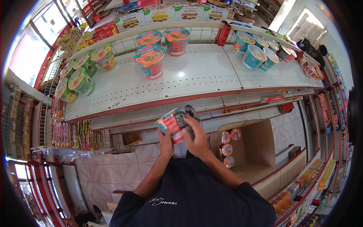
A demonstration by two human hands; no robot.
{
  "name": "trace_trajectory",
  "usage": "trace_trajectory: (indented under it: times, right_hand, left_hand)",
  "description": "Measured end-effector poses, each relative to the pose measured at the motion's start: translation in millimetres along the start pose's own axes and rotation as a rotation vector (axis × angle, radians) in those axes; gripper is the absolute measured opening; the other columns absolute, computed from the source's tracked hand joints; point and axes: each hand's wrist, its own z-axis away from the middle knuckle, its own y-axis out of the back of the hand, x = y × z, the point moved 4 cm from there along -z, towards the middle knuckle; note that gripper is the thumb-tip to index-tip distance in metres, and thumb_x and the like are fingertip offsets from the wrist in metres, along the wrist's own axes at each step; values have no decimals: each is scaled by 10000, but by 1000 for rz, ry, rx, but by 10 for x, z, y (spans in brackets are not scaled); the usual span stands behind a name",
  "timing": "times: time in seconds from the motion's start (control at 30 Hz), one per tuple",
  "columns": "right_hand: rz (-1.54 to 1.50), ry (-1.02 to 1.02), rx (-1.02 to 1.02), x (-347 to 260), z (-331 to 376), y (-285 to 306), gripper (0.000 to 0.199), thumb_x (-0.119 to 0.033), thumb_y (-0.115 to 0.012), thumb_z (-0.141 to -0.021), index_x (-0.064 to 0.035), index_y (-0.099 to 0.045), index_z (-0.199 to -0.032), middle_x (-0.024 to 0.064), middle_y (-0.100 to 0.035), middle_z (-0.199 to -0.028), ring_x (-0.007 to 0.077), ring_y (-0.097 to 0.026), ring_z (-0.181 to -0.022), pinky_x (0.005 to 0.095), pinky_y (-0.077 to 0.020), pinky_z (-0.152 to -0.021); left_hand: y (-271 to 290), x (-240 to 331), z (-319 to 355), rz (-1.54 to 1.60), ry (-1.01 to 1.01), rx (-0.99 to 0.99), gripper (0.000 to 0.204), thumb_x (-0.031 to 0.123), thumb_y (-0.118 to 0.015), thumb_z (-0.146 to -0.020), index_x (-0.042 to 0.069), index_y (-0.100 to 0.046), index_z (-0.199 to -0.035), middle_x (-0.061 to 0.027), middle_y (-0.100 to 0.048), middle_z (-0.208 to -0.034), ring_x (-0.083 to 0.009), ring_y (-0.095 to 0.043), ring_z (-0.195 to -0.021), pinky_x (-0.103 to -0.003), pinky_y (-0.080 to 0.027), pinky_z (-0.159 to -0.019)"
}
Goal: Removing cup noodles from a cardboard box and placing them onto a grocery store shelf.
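In front of my chest I hold a red and teal instant noodle cup (pixel 170 122), tilted on its side. The fingers of my left hand (pixel 165 143) wrap its near left side. A dark grey patterned cloth (pixel 186 114) is bunched in my right hand (pixel 197 137) and lies against the cup's right side. Part of the cup is hidden behind the cloth and fingers. On the white shelf (pixel 196 77) ahead stand several matching orange-lidded noodle cups (pixel 150 62).
Green noodle cups (pixel 83 81) are grouped at the shelf's left, teal ones (pixel 254 56) at its right. A cardboard box (pixel 257 142) on the right contains several noodle cups (pixel 227 150). The shelf's red front edge (pixel 166 99) runs just beyond my hands. Snack packets hang at left.
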Motion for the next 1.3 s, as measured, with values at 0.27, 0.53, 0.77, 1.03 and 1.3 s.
trace_trajectory:
  times: [0.27, 0.53, 0.77, 1.03, 1.3]
  right_hand:
    - [232, 381, -405, -62, -36, 226, 669, -222, -754, -858, -37, -503, -1449, 214, -453, -1525, 400, -344, -1471, 475, -263, -1196]
    - [-145, 23, -194, -127, -145, 333, 911, -245, -760, -847, 30, -255, -1554, 241, -454, -1514, 325, -464, -1392, 423, -296, -1181]
    - [104, 488, -299, -340, -68, 189, 507, -173, -822, -767, -102, -701, -1254, 33, -732, -1181, 211, -584, -858, 334, -419, -834]
    - [20, 413, -70, -388, -311, 59, 532, -174, -661, -868, -69, -610, -1387, 276, -298, -1609, 401, -401, -1373, 479, -282, -1134]
    - [-398, 10, -79, -355, -213, -88, 583, -75, -524, -943, 6, -420, -1511, 276, -367, -1561, 434, -370, -1450, 444, -247, -1199]
  left_hand:
    - [-53, 84, -12, 56, 107, -128, 484, 320, -605, -996, 59, -477, -1383, -83, -627, -1267, -200, -659, -1077, -354, -545, -939]
    - [-268, 176, -89, 6, 42, -188, 570, 377, -655, -968, 32, -481, -1387, -67, -623, -1260, -189, -640, -1125, -364, -537, -961]
    - [-250, 334, -9, 83, -89, -130, 755, 458, -718, -919, 74, -386, -1478, -102, -581, -1327, -231, -624, -1159, -386, -530, -968]
    - [-457, 601, 61, -12, -101, -329, 1141, 638, -836, -698, 59, -301, -1524, -118, -507, -1452, -264, -552, -1303, -415, -481, -1087]
    - [-142, 522, -81, -10, -160, -392, 1030, 642, -722, -831, 15, -292, -1526, -155, -489, -1480, -296, -512, -1354, -451, -462, -1108]
